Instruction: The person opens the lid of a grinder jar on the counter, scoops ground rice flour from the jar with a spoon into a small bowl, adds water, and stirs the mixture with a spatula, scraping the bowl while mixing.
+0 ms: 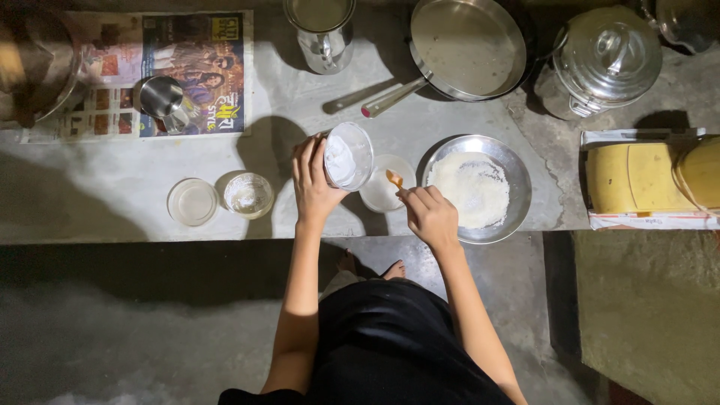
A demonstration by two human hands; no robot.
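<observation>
Two hands work near the counter's front edge (pixel 112 238): the left hand (pixel 313 184) wraps a tilted white jar (pixel 347 155) holding white powder, and the right hand (pixel 429 214) pinches a small orange spoon (pixel 394 178) over a lid (pixel 386 184) lying between them. Just right of the right hand sits a steel plate of flour (pixel 480 187), overhanging the edge. Left of the left hand, two small containers (pixel 247 195) stand apart, bare counter beyond.

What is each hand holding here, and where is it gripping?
The left hand grips a tilted white container around its side. The right hand pinches the handle of a small orange spoon.
</observation>
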